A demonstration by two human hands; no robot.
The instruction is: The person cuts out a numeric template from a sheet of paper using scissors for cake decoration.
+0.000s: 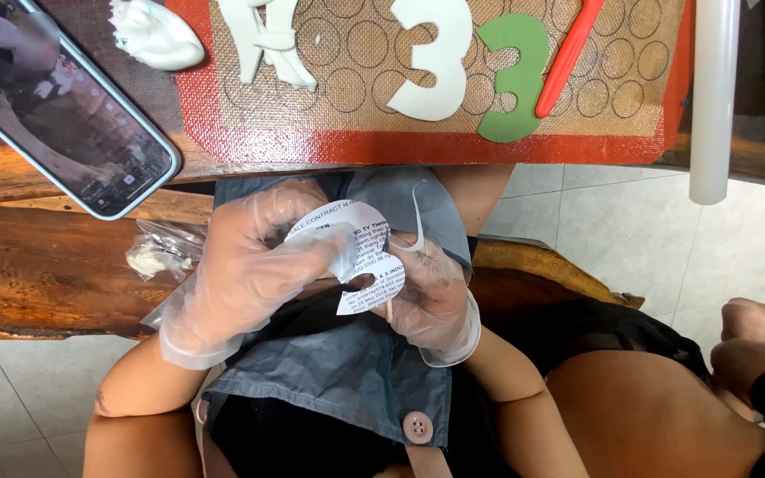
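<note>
Paper cut-out point(358, 257), printed and shaped like a numeral, sits near the person's lap, just below the near edge of the wooden table point(37, 265). Left hand point(245, 270), in a clear glove, closes its fingers over the paper's left side. Right hand point(431, 292), also gloved, pinches the paper's right edge along with a thin wooden stick point(389, 310). On the table beyond lies a red-bordered silicone baking mat point(329, 142) carrying a white fondant numeral point(431, 62), a green fondant numeral point(515, 80) just right of it, and a red modelling tool point(568, 53). A white rolling pin point(715, 97) lies further right, a smartphone point(55, 106) far left.
</note>
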